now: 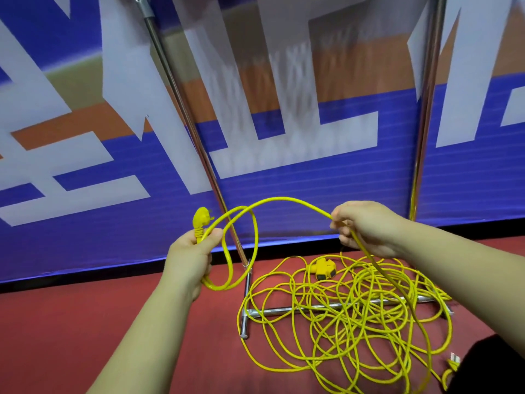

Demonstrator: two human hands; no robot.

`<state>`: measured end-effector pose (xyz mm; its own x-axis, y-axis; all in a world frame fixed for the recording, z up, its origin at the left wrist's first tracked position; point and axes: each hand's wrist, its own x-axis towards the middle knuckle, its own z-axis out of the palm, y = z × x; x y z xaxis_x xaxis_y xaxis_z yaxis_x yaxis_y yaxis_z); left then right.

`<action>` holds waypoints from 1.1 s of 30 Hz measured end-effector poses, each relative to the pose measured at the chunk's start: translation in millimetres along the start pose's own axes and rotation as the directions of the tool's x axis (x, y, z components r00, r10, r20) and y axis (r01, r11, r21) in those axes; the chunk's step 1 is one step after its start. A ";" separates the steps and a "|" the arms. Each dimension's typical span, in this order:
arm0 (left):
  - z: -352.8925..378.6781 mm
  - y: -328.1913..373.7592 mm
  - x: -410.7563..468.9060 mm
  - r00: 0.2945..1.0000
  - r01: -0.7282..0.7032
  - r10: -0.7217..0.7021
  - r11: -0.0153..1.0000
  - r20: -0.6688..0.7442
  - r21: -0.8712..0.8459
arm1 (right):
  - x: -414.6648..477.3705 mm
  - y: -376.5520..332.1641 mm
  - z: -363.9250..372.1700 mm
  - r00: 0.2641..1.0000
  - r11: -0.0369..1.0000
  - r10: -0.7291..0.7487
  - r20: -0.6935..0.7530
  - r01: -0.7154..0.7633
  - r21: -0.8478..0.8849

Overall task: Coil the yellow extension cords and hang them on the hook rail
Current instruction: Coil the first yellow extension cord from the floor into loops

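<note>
1. The left hand [190, 253] is clenched around the neck of a yellow plug [200, 218] and one loop [220, 287] of the yellow extension cord [284, 197]. The plug stands above the fist. The loop hangs below it, crossing in front of the left upright [181, 103] of the metal rack.
2. The right hand [366, 228] pinches the cord between thumb and fingertips. Between the two hands the cord rises in a free arc, clear of the floor.
3. From the right hand the cord drops to a loose heap [355, 308] on the red floor [113, 308]. The heap is uncoiled and tangled. It lies across the rack's base bar [284, 310].
4. A yellow socket block [324, 270] lies at the far edge of the heap, near the line where the floor meets the banner [312, 180].
5. A second plug [454, 359] lies at the near right edge of the heap, just beside a dark shape [491, 368] in the lower right corner. What the shape is cannot be told.
6. The right upright [429, 95] stands behind the heap's right side. The rack's foot [245, 308] lies just left of the heap, touching its outer turns. The rack's top runs out of view.
7. Bare floor extends from the foot to the left edge of the view, beneath the left forearm.
</note>
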<state>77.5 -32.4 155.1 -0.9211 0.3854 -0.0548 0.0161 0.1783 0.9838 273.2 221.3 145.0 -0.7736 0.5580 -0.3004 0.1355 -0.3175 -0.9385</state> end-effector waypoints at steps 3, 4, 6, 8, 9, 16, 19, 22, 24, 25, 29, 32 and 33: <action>1.6 1.1 2.3 0.996 0.025 -0.031 0.997 -0.084 -0.076 | 0.1 -6.0 3.7 0.995 0.993 0.082 -0.064 -0.077 0.091; 1.8 2.2 1.9 0.996 0.027 -0.038 0.990 -0.080 -0.141 | 0.3 -6.2 3.9 0.987 0.987 0.129 -0.092 -0.119 0.106; 3.0 6.2 -2.2 0.999 0.034 -0.044 0.956 -0.028 -0.290 | 1.0 -5.0 4.0 0.967 0.974 0.210 -0.147 -0.193 0.120; 4.3 11.4 -7.9 0.999 0.042 -0.029 0.922 0.041 -0.386 | 1.0 -5.0 5.2 0.954 0.966 0.250 -0.167 -0.235 0.105; 5.5 14.6 -11.2 0.996 0.052 -0.018 0.909 0.084 -0.414 | 0.9 -5.7 6.2 0.951 0.965 0.257 -0.170 -0.243 0.098; 18.9 29.8 -31.9 0.925 0.144 0.031 0.894 0.379 -0.424 | -1.7 -11.8 14.6 0.976 0.985 0.110 -0.187 -0.083 0.148; 27.9 30.2 -40.8 0.884 0.208 -0.022 0.913 0.467 -0.351 | -9.7 -16.4 20.3 0.990 0.990 -0.051 -0.135 0.068 0.127; 34.4 28.6 -43.6 0.869 0.272 -0.081 0.902 0.487 -0.335 | -18.9 -16.5 27.7 0.984 0.984 -0.175 -0.023 0.175 0.027; 36.1 29.7 -42.4 0.874 0.315 -0.112 0.872 0.473 -0.375 | -23.9 -15.4 32.4 0.967 0.963 -0.254 0.036 0.256 -0.081; 36.3 30.6 -41.1 0.878 0.337 -0.128 0.850 0.461 -0.404 | -26.4 -15.5 34.7 0.954 0.940 -0.295 0.053 0.299 -0.163; 35.8 34.5 -36.7 0.898 0.368 -0.164 0.788 0.409 -0.494 | -38.1 -15.1 45.8 0.911 0.807 -0.376 0.169 0.412 -0.422; 36.2 37.0 -36.2 0.905 0.369 -0.173 0.774 0.389 -0.515 | -46.2 -12.3 56.2 0.879 0.754 -0.389 0.276 0.476 -0.453; 36.9 37.7 -36.7 0.907 0.369 -0.177 0.774 0.383 -0.515 | -48.7 -11.5 59.2 0.872 0.739 -0.388 0.299 0.488 -0.464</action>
<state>126.3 -6.4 188.0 -0.6887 0.6650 -0.2888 -0.5273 -0.1859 0.8291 272.7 152.3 180.5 -0.9120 0.3807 0.1529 0.0101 0.3934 -0.9193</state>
